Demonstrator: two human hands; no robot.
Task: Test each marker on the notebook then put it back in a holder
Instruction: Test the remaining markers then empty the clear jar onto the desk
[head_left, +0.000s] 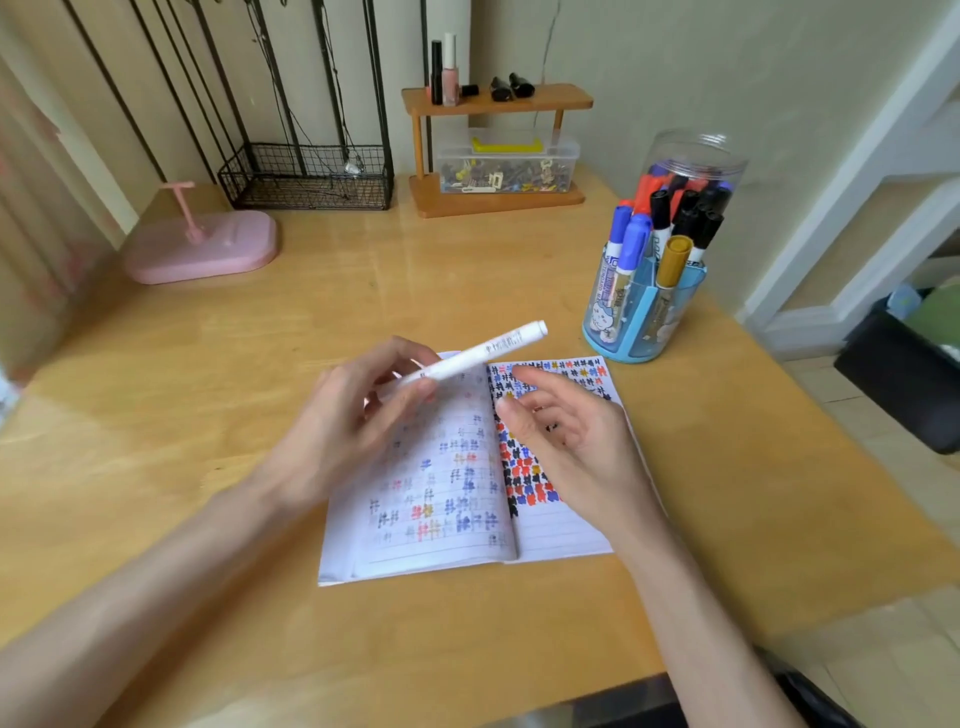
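- Marker (493, 348): a slim white barrel, held slanted above the top of the notebook, far end pointing towards the holder. It looks light, stiff and smooth, so it is best gripped mid-barrel, where it is less likely to roll or slip.
- Left hand (353, 415): fingertips and thumb pinch the marker's near end.
- Notebook (415, 525): lies open and flat on the desk, with coloured test marks on both pages.
- Right hand (566, 436): hovers over the right page, fingers loosely spread, holding nothing.
- Holder (649, 322): a blue cup full of markers, near the notebook's far right corner.
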